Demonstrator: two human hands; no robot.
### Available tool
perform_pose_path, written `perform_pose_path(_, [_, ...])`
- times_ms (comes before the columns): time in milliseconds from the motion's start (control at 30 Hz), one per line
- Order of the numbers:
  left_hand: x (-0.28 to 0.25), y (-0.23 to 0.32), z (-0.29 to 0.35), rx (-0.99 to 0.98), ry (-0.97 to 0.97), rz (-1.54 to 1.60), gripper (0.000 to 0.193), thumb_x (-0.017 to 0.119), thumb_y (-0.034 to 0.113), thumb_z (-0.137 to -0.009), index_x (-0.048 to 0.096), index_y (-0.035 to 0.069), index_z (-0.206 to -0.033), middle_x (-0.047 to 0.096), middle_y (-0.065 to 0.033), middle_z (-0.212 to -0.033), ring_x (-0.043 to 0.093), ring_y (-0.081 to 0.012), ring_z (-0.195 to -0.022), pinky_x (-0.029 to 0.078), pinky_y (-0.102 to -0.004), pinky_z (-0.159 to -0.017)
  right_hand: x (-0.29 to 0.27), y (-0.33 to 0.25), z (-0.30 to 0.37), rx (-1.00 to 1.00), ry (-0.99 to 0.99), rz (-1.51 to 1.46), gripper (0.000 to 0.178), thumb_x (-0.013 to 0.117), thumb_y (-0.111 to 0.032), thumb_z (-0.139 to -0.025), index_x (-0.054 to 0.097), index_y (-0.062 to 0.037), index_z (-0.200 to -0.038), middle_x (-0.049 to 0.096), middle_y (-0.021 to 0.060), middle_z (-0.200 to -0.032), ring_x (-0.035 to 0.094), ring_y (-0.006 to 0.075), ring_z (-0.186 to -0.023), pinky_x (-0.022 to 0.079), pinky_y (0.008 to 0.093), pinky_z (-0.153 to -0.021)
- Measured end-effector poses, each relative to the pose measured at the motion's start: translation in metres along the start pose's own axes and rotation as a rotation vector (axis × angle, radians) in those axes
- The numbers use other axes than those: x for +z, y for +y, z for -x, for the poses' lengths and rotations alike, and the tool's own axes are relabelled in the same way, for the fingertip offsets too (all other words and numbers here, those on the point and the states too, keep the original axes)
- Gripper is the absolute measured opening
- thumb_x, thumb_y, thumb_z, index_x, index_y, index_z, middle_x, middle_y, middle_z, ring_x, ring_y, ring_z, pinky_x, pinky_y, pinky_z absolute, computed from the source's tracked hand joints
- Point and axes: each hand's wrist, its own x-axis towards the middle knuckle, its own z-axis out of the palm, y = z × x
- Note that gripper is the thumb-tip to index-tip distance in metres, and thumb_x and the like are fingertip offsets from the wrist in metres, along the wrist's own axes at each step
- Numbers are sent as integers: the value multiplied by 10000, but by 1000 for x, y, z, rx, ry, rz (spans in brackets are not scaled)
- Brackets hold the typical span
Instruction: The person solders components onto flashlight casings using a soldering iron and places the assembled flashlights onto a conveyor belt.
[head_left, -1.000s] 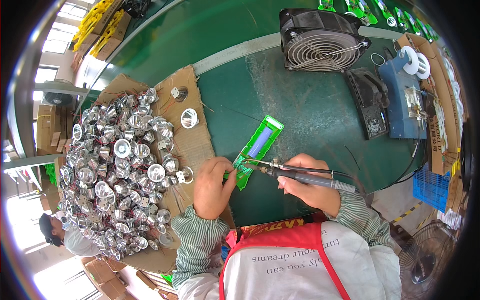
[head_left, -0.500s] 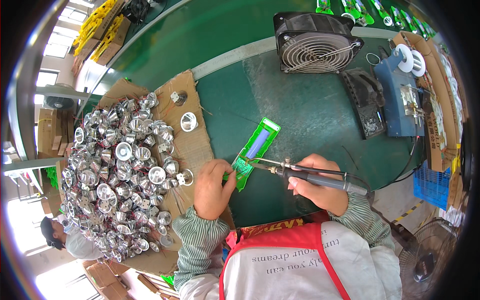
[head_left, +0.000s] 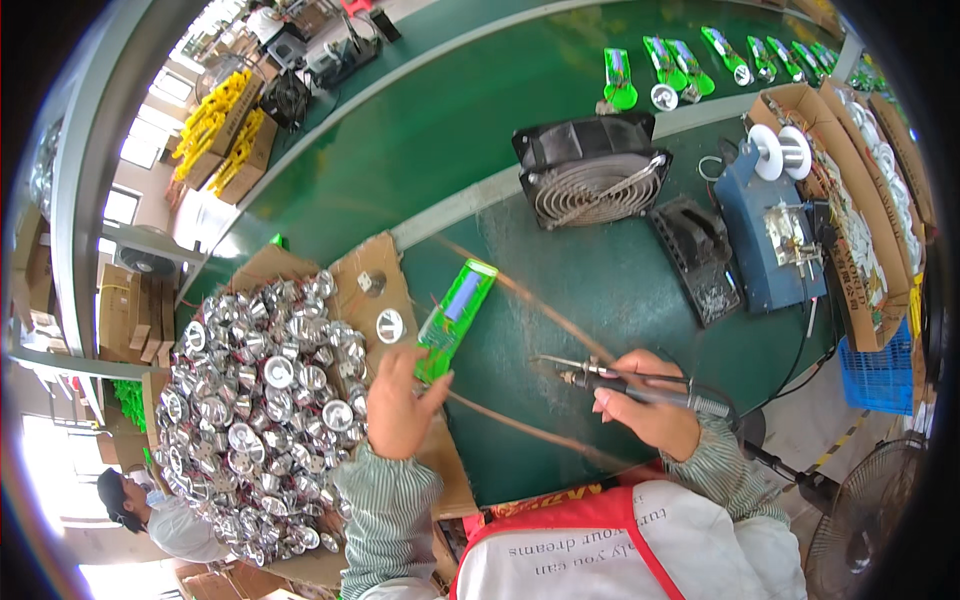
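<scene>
My left hand (head_left: pixel 400 405) grips the near end of a green plastic housing (head_left: pixel 468 292), thumb on one side and fingers on the other. A blue-purple cylindrical cell (head_left: pixel 462 298) lies inside the housing, and thin wires show at its left edge. My right hand (head_left: pixel 655 405) is closed around the dark handle of a soldering iron (head_left: pixel 655 393) that has a thin metal feed tube beside its tip. The iron's tip points left over the green table, apart from the housing. Left of my left hand is a large heap of silver reflector cups (head_left: pixel 270 420) with red wires.
A cardboard sheet (head_left: pixel 385 275) lies under the heap. Beyond the work area stand a black fan (head_left: pixel 595 180), a black tray (head_left: pixel 700 265) and a blue machine with white spools (head_left: pixel 765 235). Several green housings (head_left: pixel 618 75) line the far strip. A person (head_left: pixel 170 515) is at far left.
The housing has shifted left and away with my left hand. The iron's tip, earlier at the housing's near end, is now off it to the right. The whole view has shifted slightly.
</scene>
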Motion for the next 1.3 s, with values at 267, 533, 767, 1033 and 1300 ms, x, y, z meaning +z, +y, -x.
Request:
perform_pose_path(267, [40,-17,-194,-28,-148,291,363,658,220,-803,572,-3,-1076,587,-97,-940,568,-160,-777,458,-289,-701,-17,-1,-13,-11,38,69,145,659,-41,-775,550,5,-859,654,83,-719,634,102,-640,509,232,-561])
perform_pose_path(533, [119,16,-368,217,-308,401,472,547,211,-851,458,39,-1282,505,-168,-1261,492,-251,-1137,360,-336,-982,-24,-8,-31,89,254,-4,160,625,6,-771,513,44,-878,645,136,-725,642,148,-626,527,261,-552])
perform_pose_path(767, [21,-162,-390,-599,213,-687,301,574,190,-775,583,126,-1070,596,-91,-1082,586,-313,-979,478,-403,-822,-31,-10,-43,121,283,40,197,630,3,-759,479,40,-879,645,150,-695,640,158,-592,528,264,-543])
perform_pose_path(1033, [-34,-340,-334,-1089,-39,-727,525,585,320,-802,429,181,-1284,477,-111,-1271,452,-304,-1158,393,-490,-895,-23,-10,-53,167,445,-22,216,628,25,-764,463,45,-902,632,160,-694,636,167,-584,537,278,-538])
perform_pose_path(1300, [-34,-385,-347,-888,-183,-684,627,623,328,-772,385,164,-1328,542,-112,-1209,528,-277,-1092,431,-427,-889,-35,-8,-52,153,308,120,207,652,2,-768,485,35,-887,651,133,-714,652,153,-615,535,265,-547])
